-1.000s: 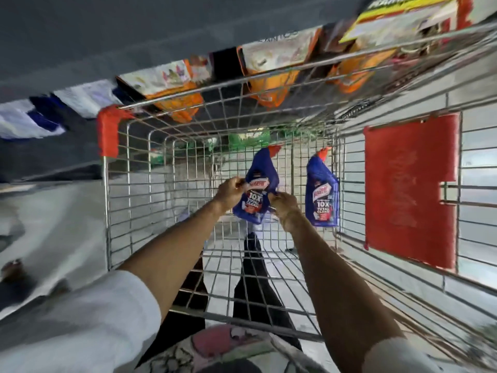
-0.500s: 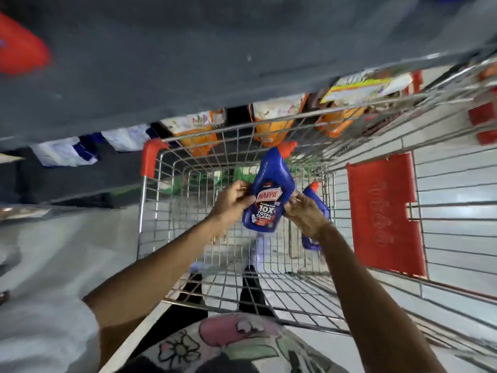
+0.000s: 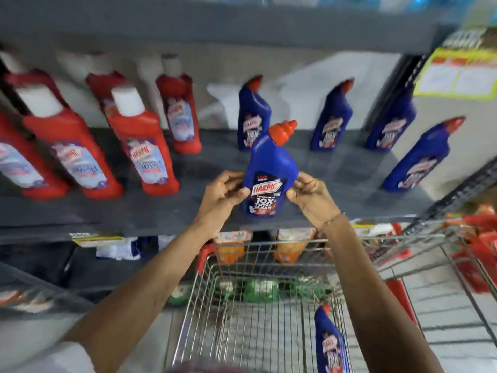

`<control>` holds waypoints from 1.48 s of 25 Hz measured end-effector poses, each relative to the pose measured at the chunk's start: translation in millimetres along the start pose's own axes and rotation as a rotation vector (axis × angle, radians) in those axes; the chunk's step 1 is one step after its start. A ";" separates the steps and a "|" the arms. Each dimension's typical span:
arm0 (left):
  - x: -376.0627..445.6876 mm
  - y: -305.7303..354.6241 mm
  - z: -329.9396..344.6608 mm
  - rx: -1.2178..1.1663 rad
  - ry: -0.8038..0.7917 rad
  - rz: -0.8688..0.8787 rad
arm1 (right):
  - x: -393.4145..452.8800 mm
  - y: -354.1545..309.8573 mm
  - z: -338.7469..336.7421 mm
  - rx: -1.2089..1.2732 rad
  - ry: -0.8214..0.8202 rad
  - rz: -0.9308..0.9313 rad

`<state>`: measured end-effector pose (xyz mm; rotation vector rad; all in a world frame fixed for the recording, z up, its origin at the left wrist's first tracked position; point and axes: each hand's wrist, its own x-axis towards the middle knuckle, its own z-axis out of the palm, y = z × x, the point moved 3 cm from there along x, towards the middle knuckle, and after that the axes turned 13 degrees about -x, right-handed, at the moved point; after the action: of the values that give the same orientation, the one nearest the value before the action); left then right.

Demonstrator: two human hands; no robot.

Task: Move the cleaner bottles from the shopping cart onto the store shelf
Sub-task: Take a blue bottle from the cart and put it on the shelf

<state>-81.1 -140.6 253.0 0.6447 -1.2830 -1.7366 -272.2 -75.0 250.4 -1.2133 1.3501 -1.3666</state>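
I hold a blue cleaner bottle [image 3: 271, 168] with a red cap upright over the front of the grey store shelf [image 3: 209, 168]. My left hand [image 3: 224, 193] grips its left side and my right hand [image 3: 309, 196] grips its right side. Its base hangs near the shelf's front edge; whether it touches the shelf I cannot tell. Several blue bottles [image 3: 332, 117] stand on the shelf behind and to the right. One more blue bottle [image 3: 329, 343] stands in the wire shopping cart [image 3: 242, 329] below.
Several red bottles [image 3: 142, 146] with white caps fill the shelf's left part. A higher shelf board [image 3: 215, 25] hangs overhead. Orange pouches [image 3: 231, 249] sit on the lower shelf behind the cart. Red cart parts [image 3: 476, 251] lie at the right.
Both hands lifted the blue bottle out of the cart and up to the shelf. My view rose from the cart floor to the shelf row.
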 end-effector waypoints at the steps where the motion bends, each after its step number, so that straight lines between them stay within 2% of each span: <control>1: 13.1 12.5 -6.7 0.002 0.001 0.041 | 17.3 -7.8 4.3 -0.015 0.017 -0.021; 6: 56.7 27.2 -34.5 0.030 0.047 0.085 | 74.3 -9.7 27.0 -0.074 0.089 -0.027; 12: 71.4 -1.6 -59.5 0.018 0.156 0.028 | 91.8 19.2 48.7 -0.130 0.148 0.105; 18: 60.3 -13.9 -65.2 0.029 0.170 -0.053 | 85.0 22.2 55.5 -0.110 0.079 0.155; 20: 41.5 -6.7 -62.6 0.136 0.287 0.050 | 70.6 11.5 54.8 -0.227 0.117 0.116; 22: 6.9 -3.2 -52.0 0.226 0.454 0.274 | 41.7 9.0 51.8 -0.389 0.288 0.039; 23: -12.8 -7.4 -39.3 0.248 0.481 0.344 | 21.4 14.2 49.6 -0.423 0.375 0.016; 25: -45.7 -27.0 -7.4 0.266 0.379 0.357 | -25.7 35.9 40.3 -0.387 0.475 0.028; 28: -69.8 -79.8 35.9 0.329 0.161 0.260 | -102.6 96.3 -4.1 -0.383 0.573 0.226; 30: -81.4 -129.1 52.9 0.352 0.069 0.090 | -154.4 143.2 -42.6 -0.440 0.631 0.478; 31: -87.6 -158.5 58.5 0.371 0.031 -0.043 | -179.3 167.5 -60.4 -0.528 0.622 0.660; 33: -101.3 -223.8 78.2 0.367 -0.069 -0.344 | -229.3 215.8 -86.8 -0.699 0.485 1.065; 34: -103.1 -250.7 83.8 0.342 -0.077 -0.466 | -247.9 231.5 -91.9 -0.741 0.399 1.191; 35: -105.5 -278.7 91.9 0.325 -0.080 -0.622 | -265.8 245.6 -94.9 -0.742 0.347 1.272; 37: -113.9 -326.0 101.5 0.364 -0.171 -0.826 | -294.6 264.2 -86.2 -0.619 0.242 1.408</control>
<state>-214.1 41.1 -27.8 1.4107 -1.5992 -2.2526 -321.5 212.7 -30.4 -0.1494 2.1971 -0.0580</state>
